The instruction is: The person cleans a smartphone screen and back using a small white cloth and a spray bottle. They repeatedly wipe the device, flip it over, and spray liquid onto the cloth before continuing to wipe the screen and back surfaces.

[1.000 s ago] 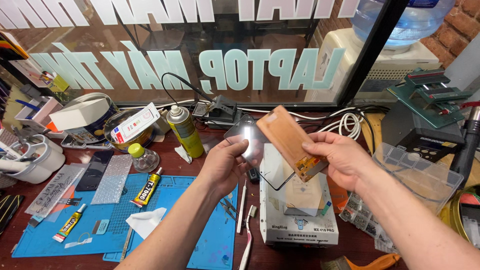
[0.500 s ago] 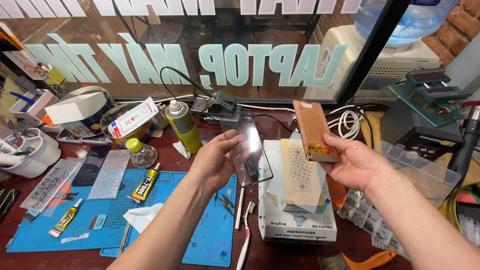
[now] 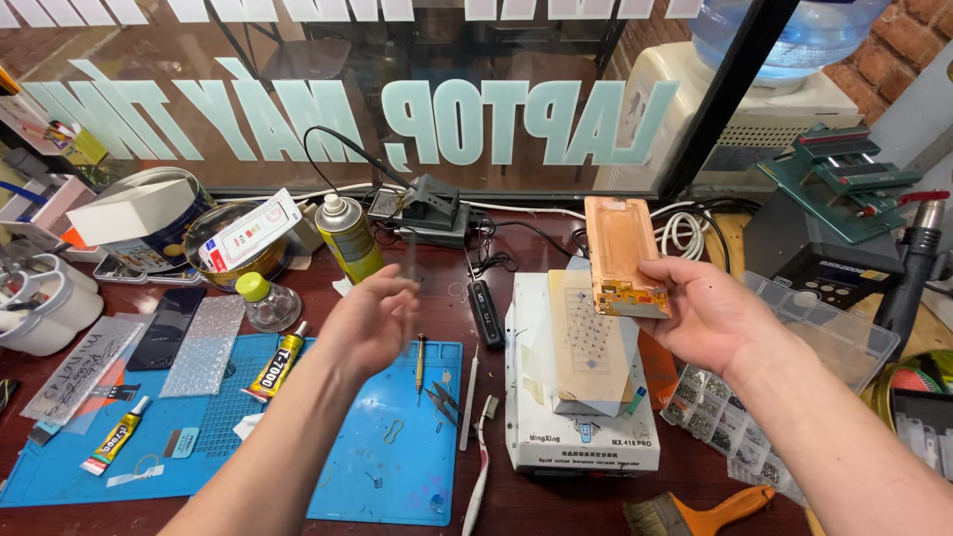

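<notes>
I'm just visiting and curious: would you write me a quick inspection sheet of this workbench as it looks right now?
Surface: dark red table with a blue mat.
Job's things: copper-coloured phone panel held up in the right hand; thin clear sheet, blurred, at the left hand.
Clutter: yellow spray can, glue tubes, tweezers, white heating machine, brush, clear parts box.
Fingers: right fingers grip the panel's lower end; left ones pinch the sheet.
Cables: black and white cords by the window.
Surroundings: lettered window, water cooler, brick wall.
</notes>
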